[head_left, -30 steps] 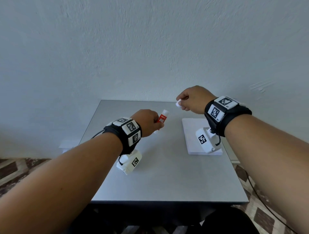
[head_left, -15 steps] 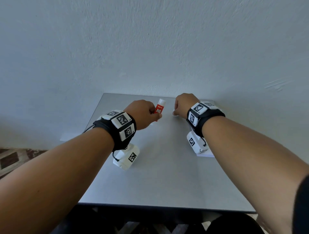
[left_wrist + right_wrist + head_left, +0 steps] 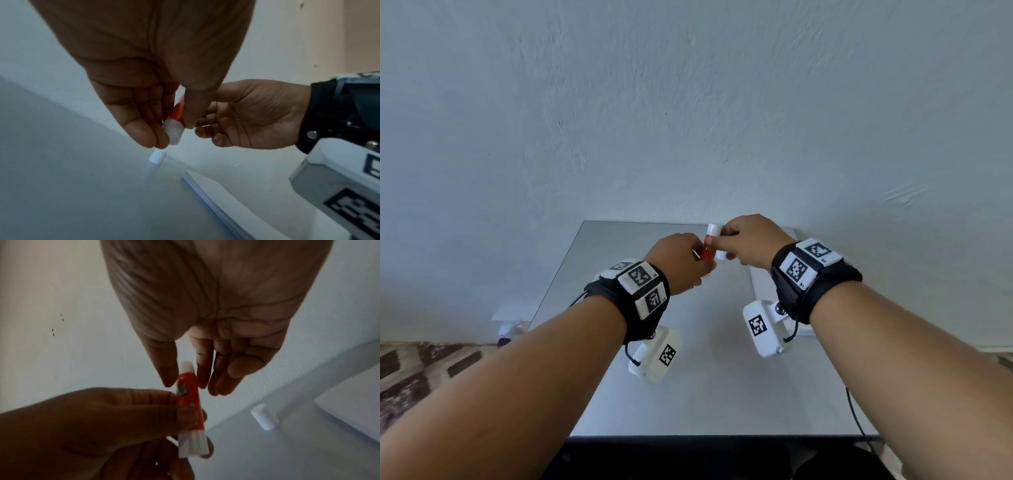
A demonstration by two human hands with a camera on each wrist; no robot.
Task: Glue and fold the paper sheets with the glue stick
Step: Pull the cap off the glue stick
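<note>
- glue stick (image 3: 708, 247) is up in the air over the far middle of the table (image 3: 722, 394), between both hands
- left hand (image 3: 678, 262) on its left, right hand (image 3: 751, 241) on its right
- cap (image 3: 265, 417) stands on the table, just left of the paper stack (image 3: 763, 284)
- stack sits on the table's right side, by the wall (image 3: 688, 102)

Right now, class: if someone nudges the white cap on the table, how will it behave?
The cap looks like a small, smooth plastic cylinder, so it is probably very light. It seems to stand on end on the table; a nudge would likely tip it. Once on its side, it could roll, and no raised edge shows.
</note>
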